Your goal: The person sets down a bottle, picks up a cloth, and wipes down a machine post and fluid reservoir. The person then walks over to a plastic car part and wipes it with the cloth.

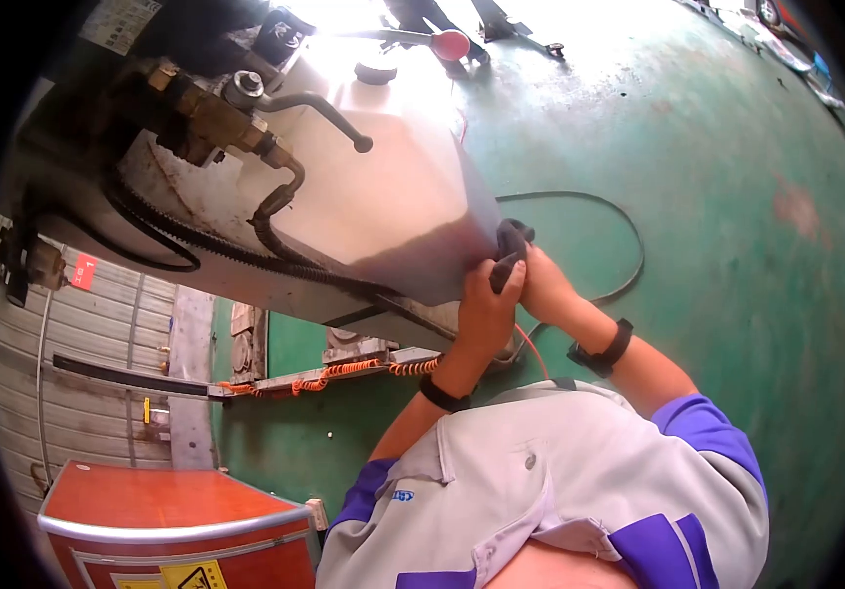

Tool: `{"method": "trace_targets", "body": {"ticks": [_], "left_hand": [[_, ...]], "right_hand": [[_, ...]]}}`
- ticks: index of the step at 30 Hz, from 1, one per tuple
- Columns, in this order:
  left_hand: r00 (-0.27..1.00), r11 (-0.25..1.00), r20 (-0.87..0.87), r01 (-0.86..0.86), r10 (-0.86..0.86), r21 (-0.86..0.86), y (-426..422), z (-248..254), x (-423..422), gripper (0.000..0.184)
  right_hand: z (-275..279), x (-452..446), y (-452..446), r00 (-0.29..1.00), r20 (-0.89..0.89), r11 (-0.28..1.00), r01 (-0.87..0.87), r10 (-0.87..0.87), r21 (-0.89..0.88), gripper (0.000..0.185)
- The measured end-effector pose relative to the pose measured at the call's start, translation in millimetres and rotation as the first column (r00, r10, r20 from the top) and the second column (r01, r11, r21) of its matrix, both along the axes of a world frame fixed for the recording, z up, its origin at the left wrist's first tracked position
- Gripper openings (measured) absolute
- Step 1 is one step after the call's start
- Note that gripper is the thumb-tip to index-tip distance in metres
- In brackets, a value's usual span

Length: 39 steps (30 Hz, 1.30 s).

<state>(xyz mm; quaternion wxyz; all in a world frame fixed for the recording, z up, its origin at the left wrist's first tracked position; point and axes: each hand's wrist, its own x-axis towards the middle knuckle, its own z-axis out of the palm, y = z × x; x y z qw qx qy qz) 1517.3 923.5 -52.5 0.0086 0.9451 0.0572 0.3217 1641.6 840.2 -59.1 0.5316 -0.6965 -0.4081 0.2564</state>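
Note:
A crumpled dark cloth [509,253] is bunched between my two hands, at the near right corner of a whitish translucent tank [373,187]. My left hand [487,302] is closed around the lower part of the cloth. Beside it my right hand [543,283] grips the cloth from the right, its fingers partly hidden. Dark liquid shows through the lower part of the tank. Whether the cloth touches the tank wall I cannot tell.
Brass valve fittings [216,123] with a dark lever [319,103] stand at the tank's left. A black hose [629,226] loops over the green floor [737,216]. An orange coiled air line [349,369] runs along a rail. A red cabinet [167,496] stands lower left.

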Motion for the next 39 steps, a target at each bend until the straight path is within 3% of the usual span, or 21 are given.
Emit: {"method": "trace_targets", "body": {"ticks": [3,4,6,9,13,18,23,26,29,31,33,34,35,38,39], "left_hand": [[0.996,0.995,0.052,0.076,-0.073,-0.061,3.1,20.0,-8.3,0.064],[0.992,0.992,0.081,0.105,-0.100,-0.064,4.7,35.5,-13.7,0.065],[0.980,0.996,0.183,0.063,-0.074,0.064,10.1,70.4,-17.8,0.061],[0.932,0.987,0.360,-0.030,-0.030,0.160,19.0,127.5,-13.9,0.058],[0.857,0.983,0.515,-0.122,0.035,0.137,25.2,150.8,-14.5,0.055],[0.953,0.988,0.262,-0.140,0.151,-0.060,42.5,82.9,-33.8,0.058],[0.981,0.954,0.064,-0.161,0.183,-0.254,37.9,15.3,-47.8,0.060],[0.989,0.912,-0.052,-0.150,0.140,-0.381,33.7,-9.5,-54.4,0.061],[0.989,0.904,-0.139,-0.097,0.042,-0.416,39.5,-33.9,-59.2,0.062],[0.997,0.909,-0.079,-0.016,-0.019,-0.416,43.7,-41.7,-60.0,0.062],[1.000,0.926,0.014,0.027,-0.024,-0.376,46.9,-36.2,-59.9,0.062],[0.997,0.941,0.074,0.027,-0.002,-0.336,47.8,-17.3,-59.9,0.062],[0.991,0.955,0.130,0.024,0.016,-0.297,48.7,2.0,-60.7,0.063],[0.870,0.982,0.493,0.085,0.011,-0.171,59.0,54.7,-56.4,0.063],[0.843,0.983,0.538,0.085,0.018,-0.165,61.0,65.7,-57.5,0.063]], "right_hand": [[25.7,-22.7,-13.7,0.993,0.099,0.994,0.053,-0.062,0.091,0.076],[37.4,-25.7,-10.5,0.974,0.191,0.976,0.084,-0.123,0.199,0.078],[63.2,-33.7,-1.1,0.905,0.345,0.909,0.096,-0.249,0.406,0.082],[124.7,-32.7,6.5,0.832,0.449,0.851,0.052,-0.326,0.522,0.081],[154.3,-36.6,17.2,0.738,0.519,0.799,0.044,-0.431,0.600,0.067],[91.3,-50.1,41.4,0.582,0.603,0.800,0.146,-0.545,0.582,0.054],[7.3,-61.6,49.8,0.466,0.697,0.832,0.197,-0.545,0.519,0.052],[-24.4,-66.6,37.5,0.433,0.804,0.914,0.195,-0.407,0.357,0.053],[-65.7,-62.9,29.9,0.423,0.790,0.896,0.179,-0.444,0.408,0.041],[-55.7,-64.5,24.2,0.420,0.799,0.902,0.186,-0.431,0.389,0.042],[-31.9,-61.3,24.3,0.498,0.765,0.908,0.136,-0.408,0.396,0.045],[-11.8,-60.7,27.1,0.538,0.744,0.909,0.115,-0.396,0.401,0.047],[19.1,-58.8,33.7,0.449,0.775,0.888,0.110,-0.445,0.446,0.051],[100.6,-66.9,51.5,0.497,0.714,0.848,0.091,-0.493,0.522,0.050],[113.2,-73.0,57.5,0.495,0.703,0.841,0.117,-0.511,0.528,0.050]]}}
